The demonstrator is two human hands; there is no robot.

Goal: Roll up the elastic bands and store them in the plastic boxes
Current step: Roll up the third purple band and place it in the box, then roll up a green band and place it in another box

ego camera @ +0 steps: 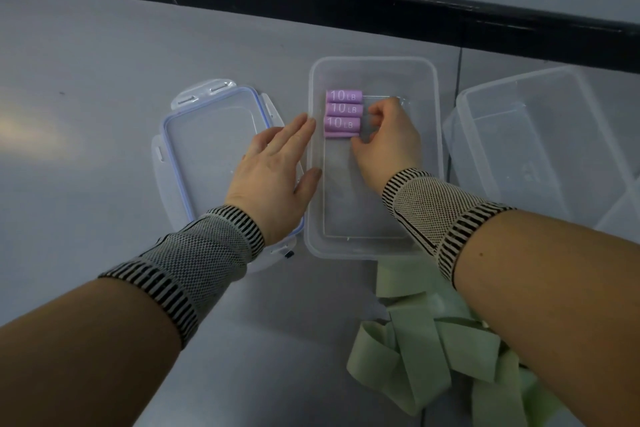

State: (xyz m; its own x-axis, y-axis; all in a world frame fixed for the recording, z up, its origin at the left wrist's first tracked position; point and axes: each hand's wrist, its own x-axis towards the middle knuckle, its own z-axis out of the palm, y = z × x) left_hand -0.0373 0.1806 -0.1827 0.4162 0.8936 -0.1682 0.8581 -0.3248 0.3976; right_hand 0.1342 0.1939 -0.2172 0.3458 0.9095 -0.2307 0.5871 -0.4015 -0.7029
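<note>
Seating rolled bands in the clear plastic box (375, 246) at the middle of the grey surface (86, 80) appears to be the step in hand. Three purple rolls (343, 113), each marked 10 LB, lie side by side against the box's left wall toward its far end. The right hand (384, 137) is inside the box, fingers curled at the right ends of the rolls and thumb near the nearest one; whether it pinches or merely nudges them cannot be told. The left hand (277, 163) lies flat with fingers straight, resting against the box's outer left wall, apparently steadying it, and partly over the blue-sealed lid (194, 135) lying to the left. A second, empty clear box (540, 135) stands toward the right edge. Loose pale green bands (415, 350) lie heaped at the near edge, unrolled. In judgement, the next move calls for withdrawing the right hand without disturbing the rolls, then taking up a green band for rolling.
</note>
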